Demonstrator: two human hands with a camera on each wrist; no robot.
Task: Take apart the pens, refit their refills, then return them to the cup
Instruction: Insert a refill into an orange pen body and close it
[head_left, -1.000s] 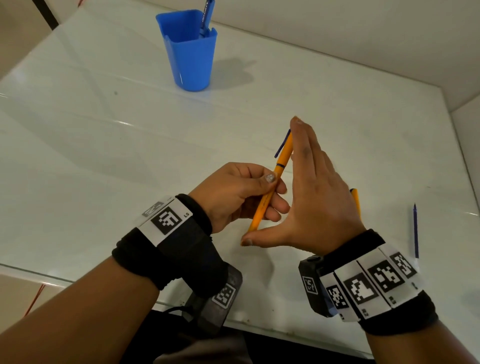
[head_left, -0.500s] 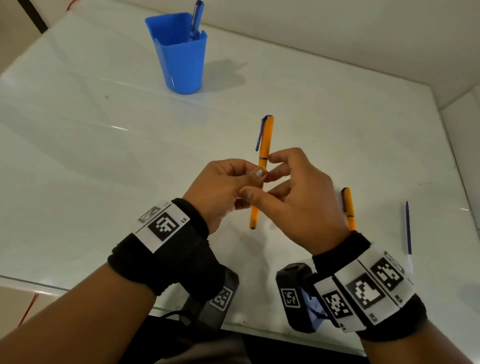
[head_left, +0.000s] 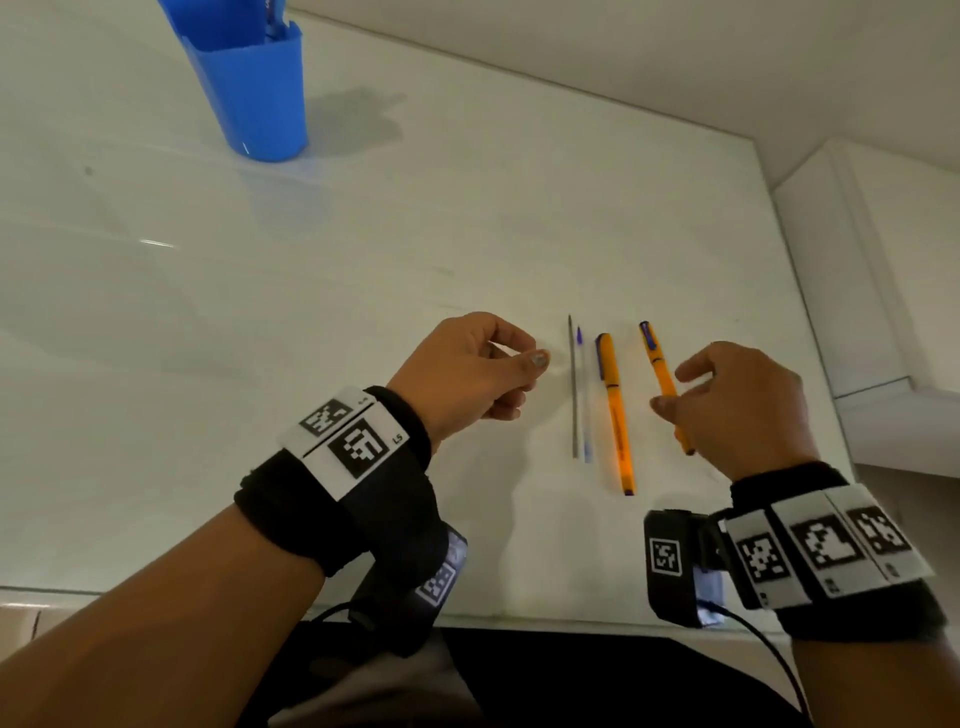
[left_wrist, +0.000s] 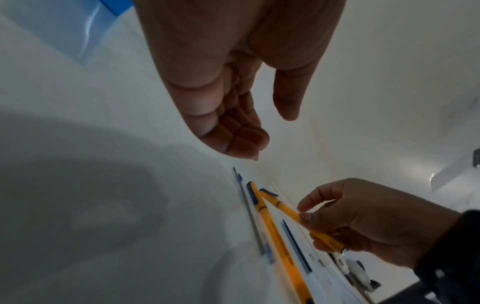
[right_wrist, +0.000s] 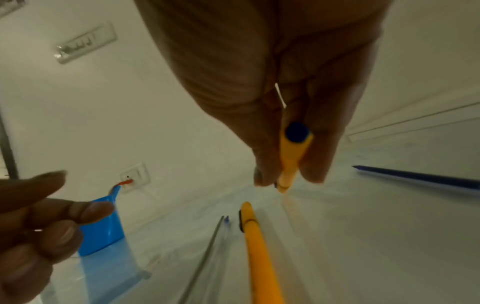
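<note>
Glossy white table (head_left: 363, 270) against plain white wall (head_left: 675, 52).

The left wristband's white tag (head_left: 353, 439) carries "L5" at its 3 o'clock edge; its black-and-white marker codes cannot be read as text.

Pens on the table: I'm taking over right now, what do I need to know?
Left hand: holds nothing, fingers loosely curled, above the table.
Right hand: grips one orange pen.
The second orange pen lies on the table beside a grey refill and a clear refill. A blue refill lies right of the held pen.
The blue cup stands far left with one pen in it.
Left to do: fit the loose refills, then put both orange pens in the cup.
</note>
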